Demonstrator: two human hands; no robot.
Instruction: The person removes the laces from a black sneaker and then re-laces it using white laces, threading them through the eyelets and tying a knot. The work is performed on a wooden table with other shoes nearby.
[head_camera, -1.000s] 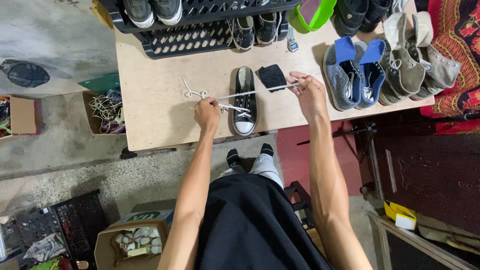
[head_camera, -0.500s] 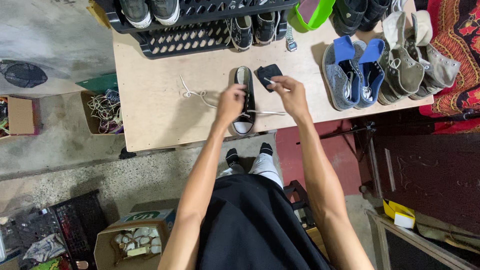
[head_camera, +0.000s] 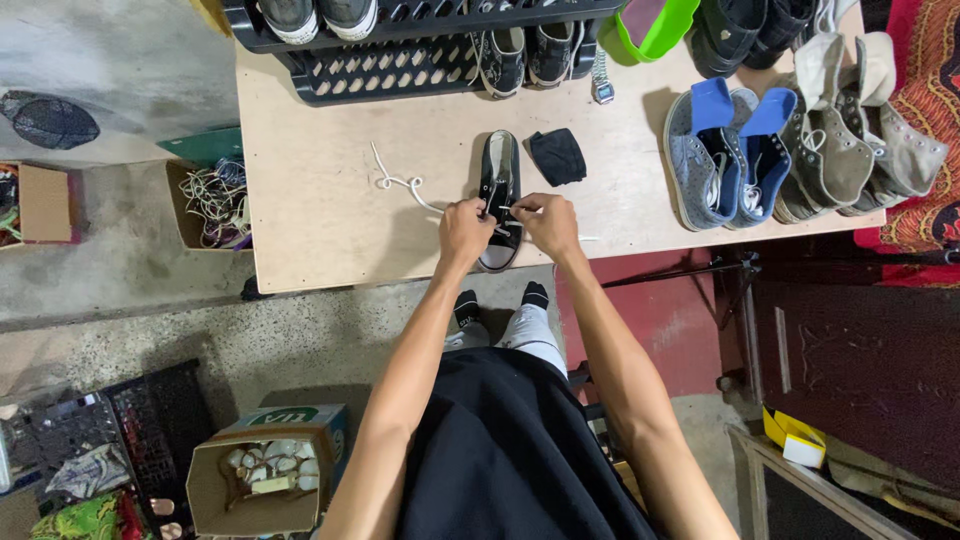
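A loose white lace trails over the counter to the left of the black sneaker, which lies near the counter's front edge. The left hand is pinched shut on the lace at the sneaker's left side. The right hand pinches the lace at the sneaker's right side. A folded black cloth lies just right of the sneaker; farther right stand blue-lined grey shoes.

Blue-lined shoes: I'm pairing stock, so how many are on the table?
2: the blue-lined shoes lie side by side right of the black sneaker both hands work on. Others may be hidden.
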